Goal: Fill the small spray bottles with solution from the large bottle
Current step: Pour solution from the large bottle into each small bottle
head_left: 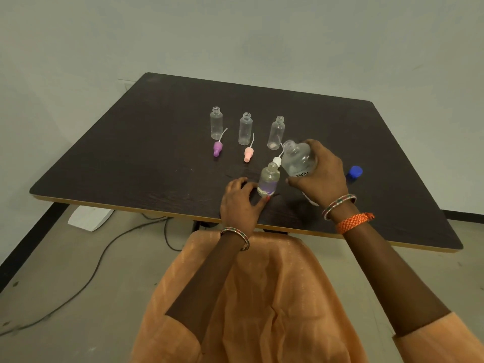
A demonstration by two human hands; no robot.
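Head view, looking down over a dark table [157, 132], is the only feed I have. My right hand [320, 176] is wrapped around the large bottle [298, 159], fingers curled over its body. That bottle is tilted, its open neck pointing up and to the left, just above and beside the mouth of a small bottle [269, 180] standing upright near the table's front edge. I see clear liquid in the large bottle and some liquid in the lower part of the small one. I cannot tell whether anything is flowing between the two.

My left hand [239, 203] rests on the table just left of that small bottle, with its fingers loosely curled. One fingertip touches the bottle's base; the hand is not wrapped around it.

Farther back stand three more open small bottles in a row: a left one [216, 123], a middle one [245, 129] and a right one [276, 132], all upright and looking empty. Spray tops lie on the table in front of them: a purple spray top [217, 148], a pink spray top [248, 154], and a white spray top [276, 161] partly hidden behind the large bottle's neck. A blue cap [355, 172] sits on the table to the right of my right hand.
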